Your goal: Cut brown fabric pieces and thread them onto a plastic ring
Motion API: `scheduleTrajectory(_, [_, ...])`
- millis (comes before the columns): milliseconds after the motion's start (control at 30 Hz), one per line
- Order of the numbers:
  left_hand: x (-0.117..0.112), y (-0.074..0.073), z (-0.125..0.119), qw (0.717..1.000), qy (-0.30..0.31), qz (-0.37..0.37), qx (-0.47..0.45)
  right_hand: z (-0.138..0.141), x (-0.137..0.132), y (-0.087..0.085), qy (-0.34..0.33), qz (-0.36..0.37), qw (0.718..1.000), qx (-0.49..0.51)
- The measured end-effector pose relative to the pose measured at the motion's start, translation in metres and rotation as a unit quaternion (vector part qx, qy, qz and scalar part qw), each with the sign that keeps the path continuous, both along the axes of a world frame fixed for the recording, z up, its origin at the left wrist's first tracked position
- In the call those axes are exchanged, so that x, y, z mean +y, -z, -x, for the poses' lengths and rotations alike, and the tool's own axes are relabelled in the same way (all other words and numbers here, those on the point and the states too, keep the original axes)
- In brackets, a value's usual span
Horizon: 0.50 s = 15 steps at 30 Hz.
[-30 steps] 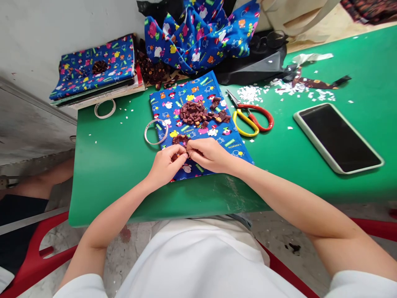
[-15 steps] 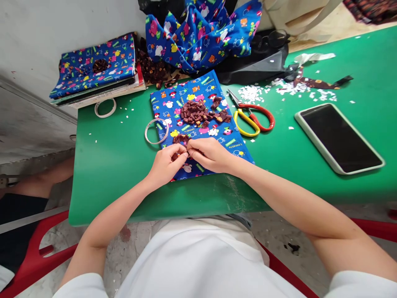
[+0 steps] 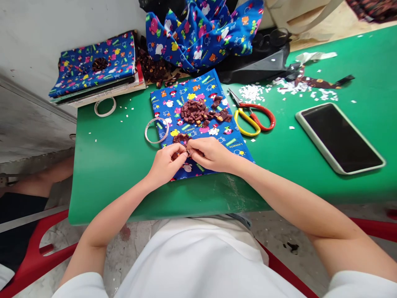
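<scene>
My left hand (image 3: 167, 162) and my right hand (image 3: 210, 154) meet fingertip to fingertip near the front of a blue cartoon-print cloth pad (image 3: 231, 142). Both are closed in a pinch, and whatever is between the fingers is too small and hidden to name. Just behind them, partly covered by the left fingers, lies a brown patterned strip or cluster (image 3: 181, 139). Farther back on the pad is a pile of small dark brown patterned pieces (image 3: 194, 111), with a few larger scraps (image 3: 222, 115) to its right. A pale tape ring (image 3: 156, 130) rests over the pad's left edge.
Scissors (image 3: 254, 118) with one red and one yellow handle lie right of the pad. White paper bits (image 3: 251, 92) are scattered behind them. A phone (image 3: 339, 136) is at right, another tape roll (image 3: 105, 106) at left. Bunched blue cloth (image 3: 198, 37) stands at the back.
Both hands stay pinched together in almost the same spot, with only slight finger movement. The view has shifted very slightly; the objects on the table lie as before.
</scene>
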<state>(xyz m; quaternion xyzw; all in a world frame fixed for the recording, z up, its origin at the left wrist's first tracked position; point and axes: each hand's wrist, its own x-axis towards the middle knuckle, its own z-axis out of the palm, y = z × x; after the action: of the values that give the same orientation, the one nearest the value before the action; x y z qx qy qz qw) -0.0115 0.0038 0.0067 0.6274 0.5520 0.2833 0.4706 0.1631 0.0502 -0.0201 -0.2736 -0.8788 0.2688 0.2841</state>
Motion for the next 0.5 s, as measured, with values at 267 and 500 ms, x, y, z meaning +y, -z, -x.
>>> scheduleTrajectory(267, [0.0011,0.0011,0.0,1.0,0.006,-0.015,0.012,0.0007,-0.0027,0.0018,0.002,-0.009,1.0,0.001])
scheduleTrajectory(500, [0.0017,0.0019,0.0013,0.998,0.028,-0.045,0.027,0.001,-0.0026,0.0007,0.009,0.0,1.0,0.029])
